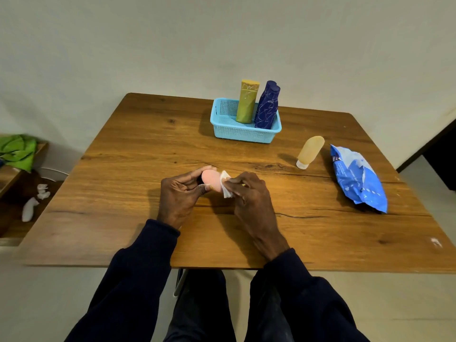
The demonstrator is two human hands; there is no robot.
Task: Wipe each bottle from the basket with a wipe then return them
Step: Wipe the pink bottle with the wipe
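My left hand (179,193) grips a small pink bottle (211,181) above the middle of the wooden table (123,193). My right hand (249,193) pinches a white wipe (225,185) against the bottle's right side. A light blue basket (243,135) stands at the back of the table with an olive-yellow bottle (246,102) and a dark blue bottle (267,106) upright in it. A tan bottle (309,150) with a white cap lies on the table to the right of the basket.
A blue wipes pack (357,177) lies near the table's right side. On the floor to the left are crumpled white wipes (30,208) and a low shelf with a green cloth (18,150). A wall rises behind the table.
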